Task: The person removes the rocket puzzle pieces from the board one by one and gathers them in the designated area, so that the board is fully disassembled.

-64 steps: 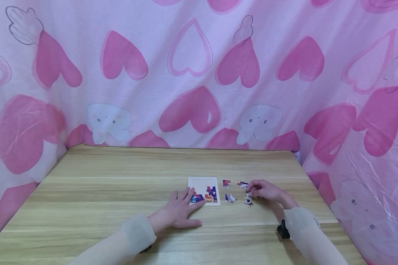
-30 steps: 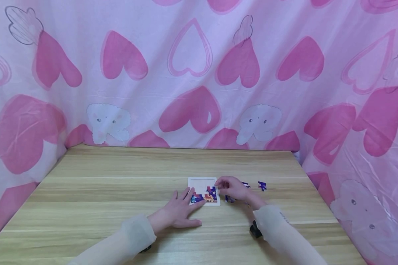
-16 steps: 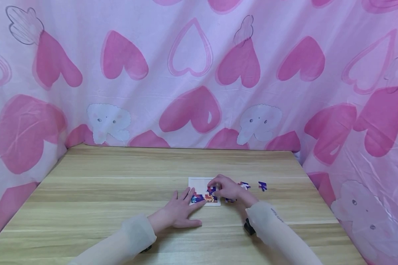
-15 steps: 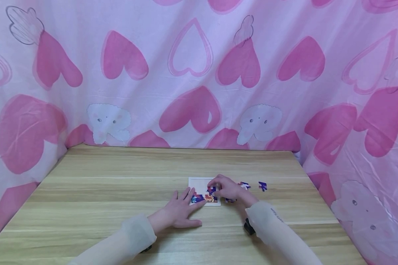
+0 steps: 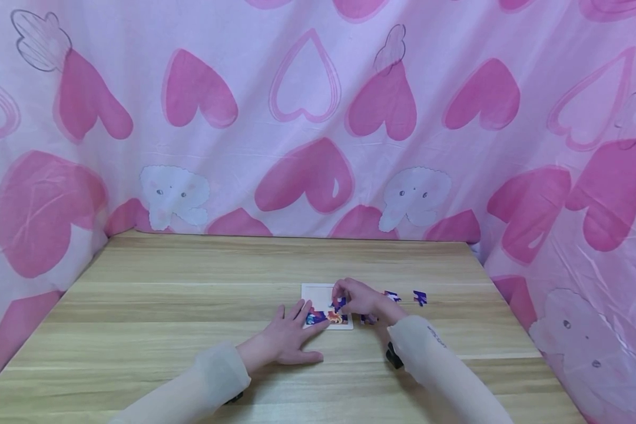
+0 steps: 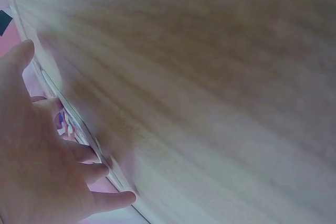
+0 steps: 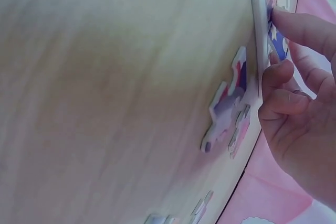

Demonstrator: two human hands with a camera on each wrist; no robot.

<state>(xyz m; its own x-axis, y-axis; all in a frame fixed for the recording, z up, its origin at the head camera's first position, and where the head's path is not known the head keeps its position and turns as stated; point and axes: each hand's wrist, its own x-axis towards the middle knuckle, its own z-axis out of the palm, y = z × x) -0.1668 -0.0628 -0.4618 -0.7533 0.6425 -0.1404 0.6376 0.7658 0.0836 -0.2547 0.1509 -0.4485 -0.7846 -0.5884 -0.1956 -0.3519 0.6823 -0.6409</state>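
Observation:
A small white-rimmed puzzle tray [image 5: 315, 292] lies on the table, its near part filled with colourful pieces [image 5: 335, 318]. My left hand [image 5: 283, 337] is spread flat, fingertips resting on the tray's left and near side. Over the tray's right side, my right hand [image 5: 357, 296] pinches a dark blue starry puzzle piece [image 7: 278, 44] between thumb and fingers. In the head view that piece sits slightly askew, and the fingers partly cover it. The left wrist view shows the straight fingers [image 6: 94, 171] along the tray edge.
Loose puzzle pieces lie right of the tray: one [image 5: 420, 298] farthest right, one [image 5: 392, 296] behind the right wrist, one [image 5: 368, 320] beside the tray. The right wrist view shows a piece [image 7: 226, 109] close to the tray edge. A pink heart-patterned curtain [image 5: 307, 176] encloses the wooden table [image 5: 191, 277].
My right hand has moved left from the loose pieces to the tray and pinches the starry piece, which has turned slightly. The left hand stays in place.

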